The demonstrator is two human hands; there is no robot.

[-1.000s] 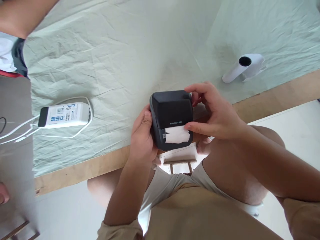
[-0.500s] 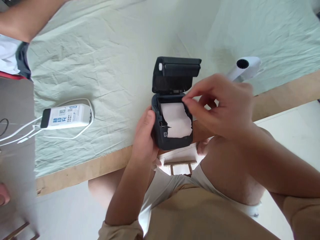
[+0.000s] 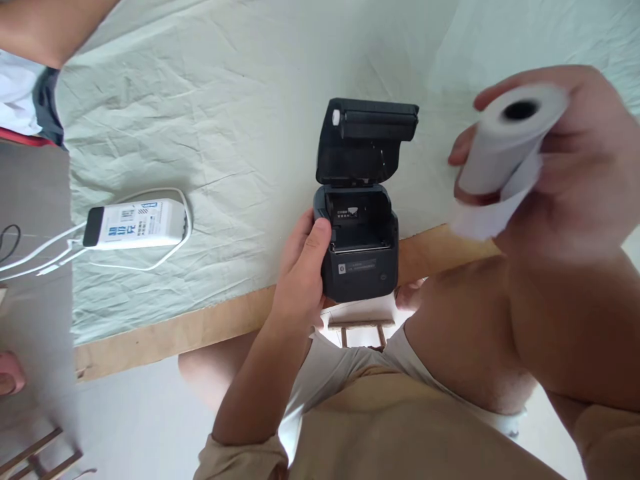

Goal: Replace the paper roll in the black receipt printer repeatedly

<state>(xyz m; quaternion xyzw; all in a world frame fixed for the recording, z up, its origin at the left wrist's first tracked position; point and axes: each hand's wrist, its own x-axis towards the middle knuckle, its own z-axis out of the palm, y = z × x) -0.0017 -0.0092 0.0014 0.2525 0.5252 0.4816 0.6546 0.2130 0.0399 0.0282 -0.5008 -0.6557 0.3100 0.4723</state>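
Note:
My left hand [image 3: 305,260] grips the left side of a small black label printer [image 3: 360,275], thumb along its edge. The printer's lid [image 3: 367,143] stands raised, showing a white-ended roller. Inside, the paper bay [image 3: 357,212] holds no roll, and a small printed label shows on its back wall. Off to the right, my right hand [image 3: 580,160] is closed around a white paper roll [image 3: 500,147] with a dark hollow core. A loose flap of paper [image 3: 480,220] hangs below the roll. Hand and roll are blurred by motion.
On the left of the green cloth [image 3: 225,120] lies a white power bank-like box [image 3: 143,223] with white cables. A wooden table edge [image 3: 175,331] runs along the front. Another person's arm [image 3: 55,27] reaches in at the upper left. A wooden stool [image 3: 363,325] shows below.
Paper that lay in the printer's bay is gone from it. My right hand has moved right, away from the printer, and now holds a roll. The printer shifted slightly right in view.

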